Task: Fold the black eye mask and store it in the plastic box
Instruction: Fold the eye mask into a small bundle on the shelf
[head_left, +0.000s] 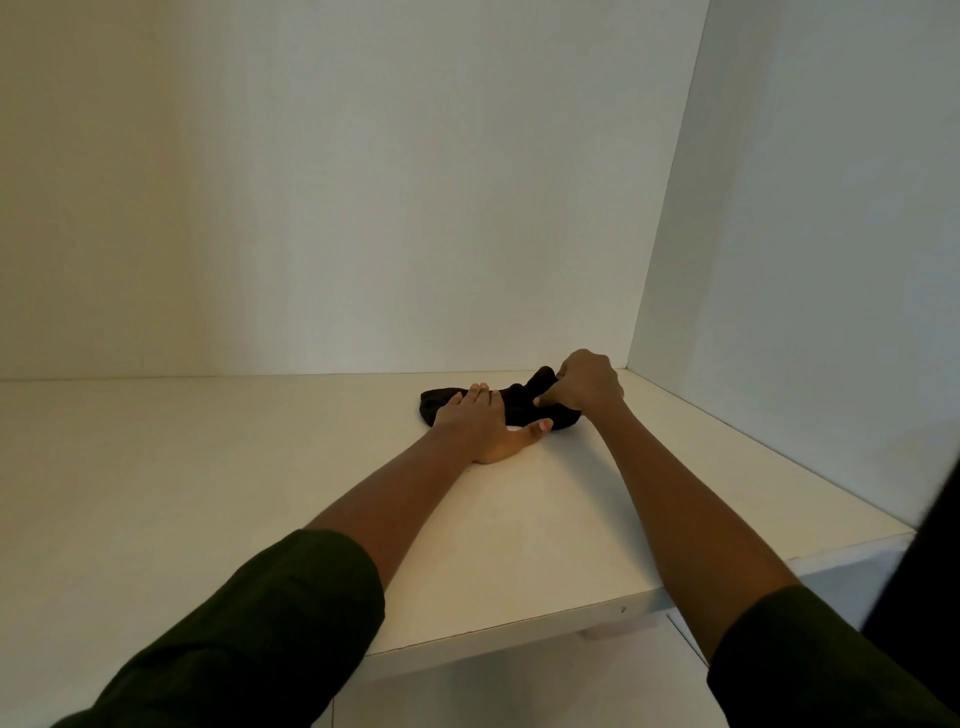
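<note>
I am pressing my left hand (480, 421), fingers spread flat, on the left half of the black eye mask (511, 402), which is lying lengthwise left to right on the white counter (260, 467); my right hand (587, 382) is pinching its raised right end, nearer the side wall, ready to be folded leftward.

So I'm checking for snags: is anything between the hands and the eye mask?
No. The left hand lies flat on the eye mask and the right hand pinches its right end. No box is visible.
</note>
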